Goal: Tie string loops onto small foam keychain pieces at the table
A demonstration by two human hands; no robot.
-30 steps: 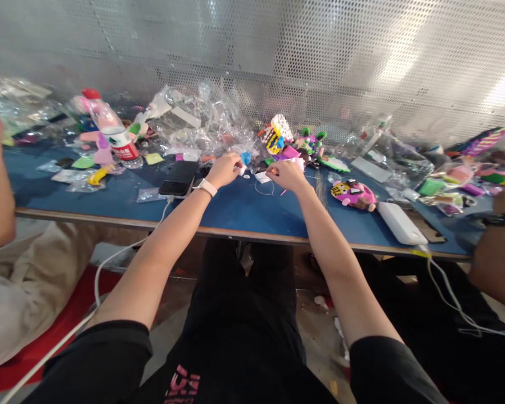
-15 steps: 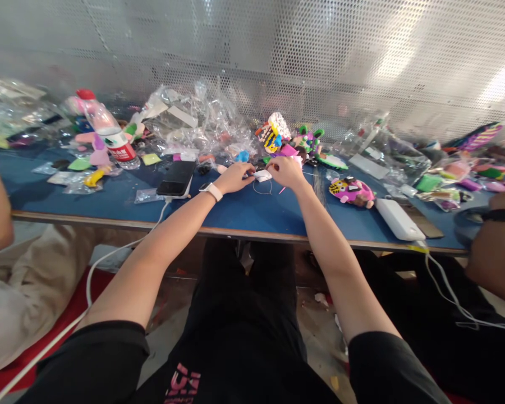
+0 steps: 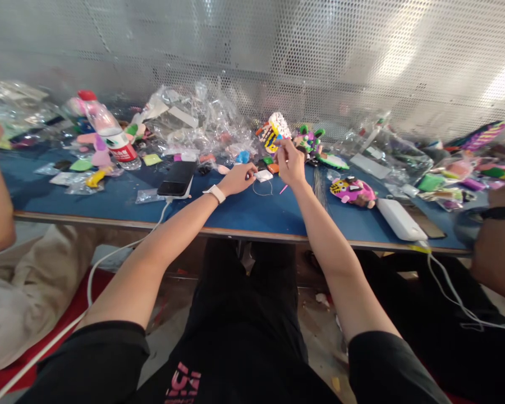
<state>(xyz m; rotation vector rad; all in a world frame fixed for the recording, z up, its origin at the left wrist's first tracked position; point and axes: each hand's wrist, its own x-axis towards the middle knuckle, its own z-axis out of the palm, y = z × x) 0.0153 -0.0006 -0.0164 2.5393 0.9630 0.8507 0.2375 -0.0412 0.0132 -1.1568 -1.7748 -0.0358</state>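
The left hand [image 3: 238, 179] curls just beside a white piece [image 3: 264, 176] on the desk [image 3: 252, 216]; apart from it, the right hand [image 3: 291, 163] fronts a toy [image 3: 274, 132]. Grips unclear.

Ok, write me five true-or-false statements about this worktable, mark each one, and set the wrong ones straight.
1. The left hand is beside a small white piece. True.
2. The pale wristband is on the right wrist. False: the pale wristband is on the left wrist.
3. The red-capped plastic bottle is left of the black smartphone. True.
4. The pink clay figure lies between the two hands. False: the pink clay figure lies to the right of the right hand.
5. The white power bank is near the front edge of the blue table. True.
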